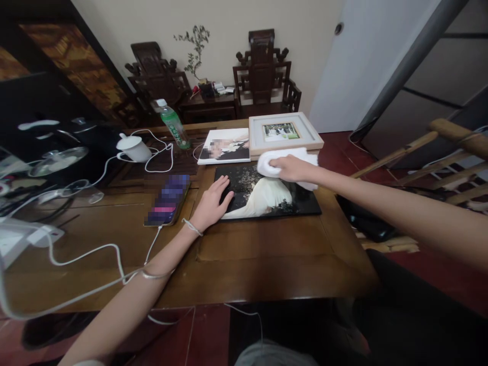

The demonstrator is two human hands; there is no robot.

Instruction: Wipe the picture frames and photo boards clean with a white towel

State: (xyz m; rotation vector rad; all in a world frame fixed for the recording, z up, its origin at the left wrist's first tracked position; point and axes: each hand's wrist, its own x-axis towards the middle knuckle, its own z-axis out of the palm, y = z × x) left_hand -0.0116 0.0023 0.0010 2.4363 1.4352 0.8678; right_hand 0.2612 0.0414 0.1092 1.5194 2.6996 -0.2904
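A dark photo panel (244,195) with a pale gown pictured on it lies flat on the wooden table (259,259). My left hand (211,202) rests on its left edge, fingers stretched out and apart, holding nothing. Near the panel's upper right part, my right hand (292,169) grips a folded white cloth (269,156), which covers that corner. Behind the panel are a white-edged photo print (224,146) and a light wooden picture frame (320,144) with a small photo inside.
Left of my left hand lies a phone (168,200) with a white charging cable (153,244). A green-labelled bottle (173,123), a white lidded cup (134,148) and a glass-lidded pot (61,160) stand farther back. A wooden chair (453,133) is at the right.
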